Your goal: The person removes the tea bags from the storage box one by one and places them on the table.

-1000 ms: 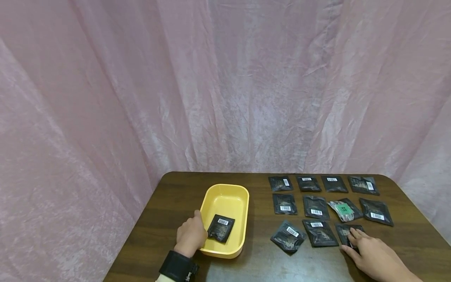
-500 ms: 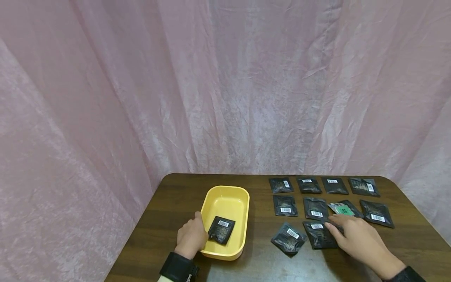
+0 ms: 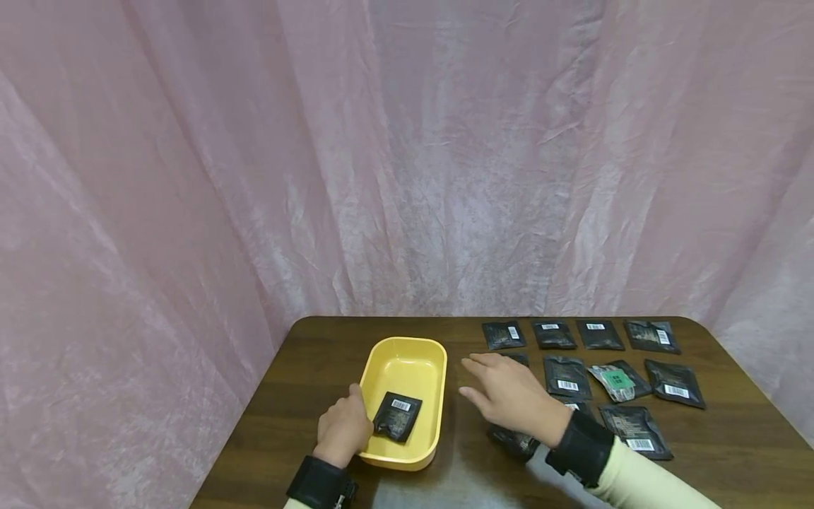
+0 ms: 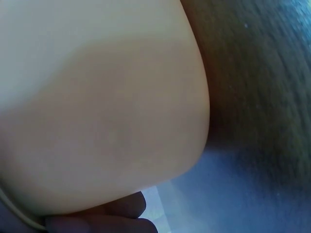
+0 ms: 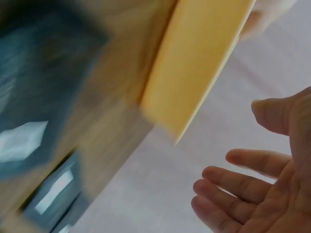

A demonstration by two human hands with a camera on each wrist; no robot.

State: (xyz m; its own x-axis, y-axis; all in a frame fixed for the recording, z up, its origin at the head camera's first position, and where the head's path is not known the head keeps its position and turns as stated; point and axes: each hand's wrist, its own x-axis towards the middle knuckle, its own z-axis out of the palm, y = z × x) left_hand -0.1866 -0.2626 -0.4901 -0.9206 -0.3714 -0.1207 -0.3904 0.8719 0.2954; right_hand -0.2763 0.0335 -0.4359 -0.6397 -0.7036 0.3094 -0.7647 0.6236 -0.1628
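My left hand (image 3: 345,428) grips the left rim of a yellow plastic tub (image 3: 441,396) on the table. The left wrist view shows the tub's pale wall (image 4: 116,126) very close, with fingers (image 4: 112,224) below it. Inside the tub lies one flat black packet (image 3: 397,417) with a white barcode label. To the tub's right, my right hand (image 3: 511,396) is above the table, partly covering several black packets. Its spread fingers and palm hold nothing in the right wrist view. Nearest to the right forearm, one packet (image 3: 634,431) lies flat, barcode toward me.
Several more black packets, such as one at the back right (image 3: 651,336), lie in rough rows on the brown wooden table (image 3: 305,360). One packet has a green and silver patch (image 3: 615,382). A pink curtain (image 3: 407,177) hangs behind the table.
My right hand has left the front-right packet, which now lies uncovered, and has moved left toward the tub. My left hand and the tub have stayed in place.
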